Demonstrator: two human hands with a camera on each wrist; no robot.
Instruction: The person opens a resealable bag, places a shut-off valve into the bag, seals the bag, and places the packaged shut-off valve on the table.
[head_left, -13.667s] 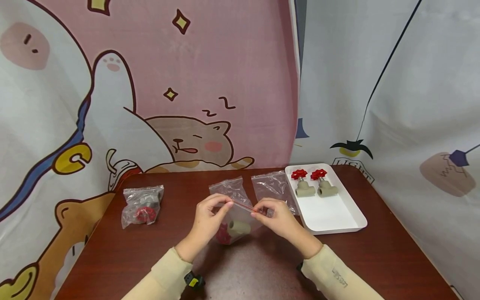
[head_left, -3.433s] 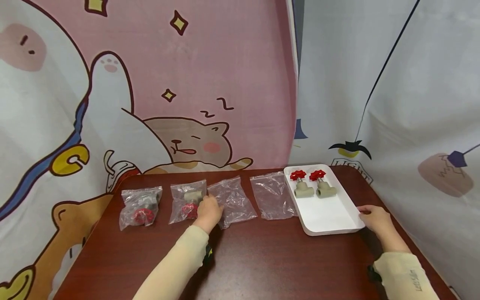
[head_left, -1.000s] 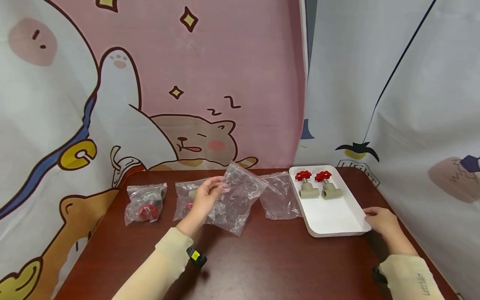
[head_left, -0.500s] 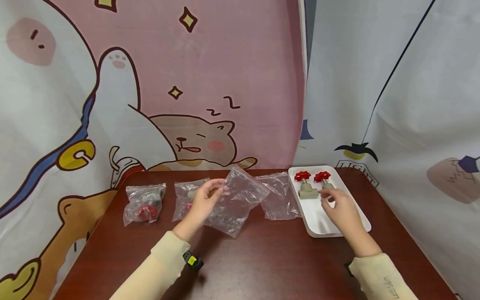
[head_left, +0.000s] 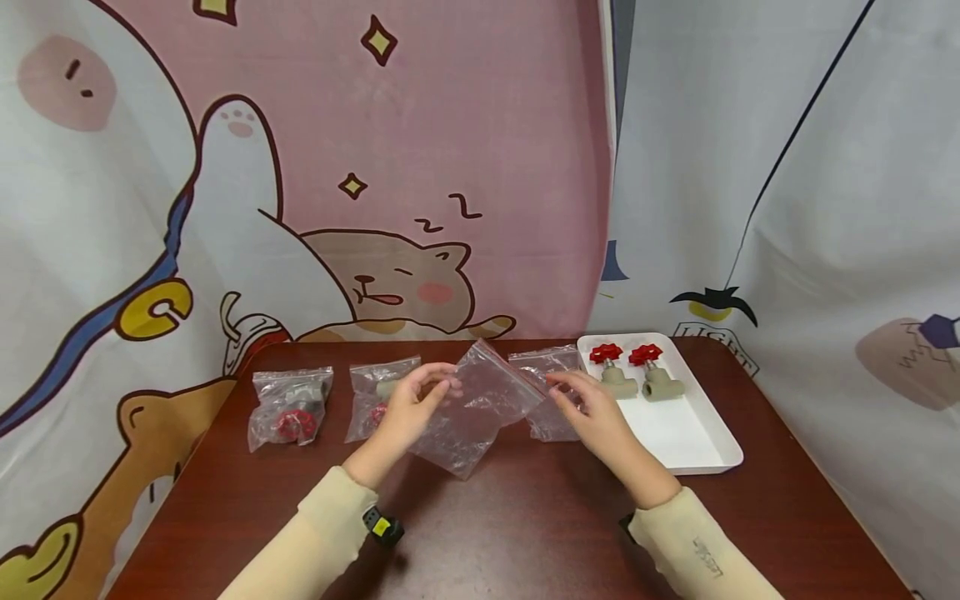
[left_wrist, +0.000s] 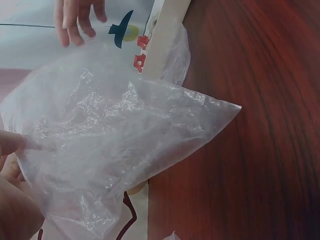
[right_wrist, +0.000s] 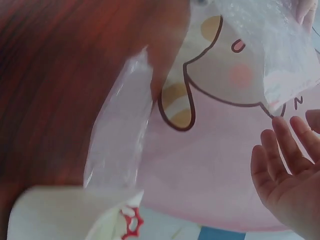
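Observation:
My left hand [head_left: 405, 412] pinches a clear zip bag [head_left: 480, 408] by its left side, above the middle of the table. No object shows inside this bag, and its red-lined zip edge slants down to the right. In the left wrist view the bag [left_wrist: 110, 120] spreads out from the thumb. Close to the zip edge's right end is my right hand [head_left: 596, 412], its fingers loosely bent. The right wrist view has these fingers [right_wrist: 285, 150] apart from one another, holding nothing, just beside the bag's corner; whether a fingertip touches it I cannot tell.
A white tray [head_left: 686, 442] on the right bears two beige valves [head_left: 663, 384] with red handwheels. Another flat clear bag [head_left: 553, 425] lies against its left side. At left lie two bags with valves inside, a far-left bag [head_left: 291, 408] and a nearer bag [head_left: 367, 387].
The second bagged valve was laid down at left. My left hand then lifted a flat bag off the table. My right hand left the tray's edge and came across to the bag.

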